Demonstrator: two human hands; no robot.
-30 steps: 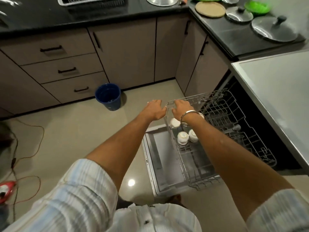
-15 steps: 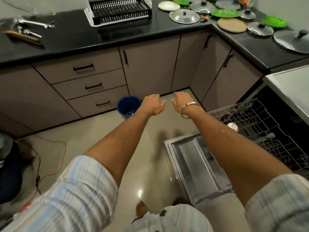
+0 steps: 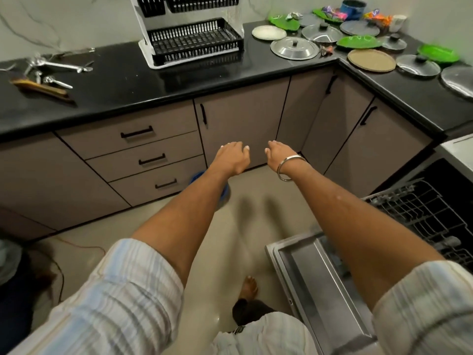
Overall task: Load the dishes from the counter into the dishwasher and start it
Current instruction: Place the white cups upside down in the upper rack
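Reaching out at mid-frame, the left hand (image 3: 231, 158) and right hand (image 3: 279, 155) hang loose and hold nothing. Shiny pot lids (image 3: 294, 48) and green plates (image 3: 358, 42) sit far above them, upper right, on the black counter (image 3: 122, 80). Lower right, the dishwasher rack (image 3: 425, 216) is pulled out over its open door (image 3: 314, 280).

Counter right end: six metal lids (image 3: 294, 48), four green plates (image 3: 358, 41); left end: one cutlery pile (image 3: 48, 70)
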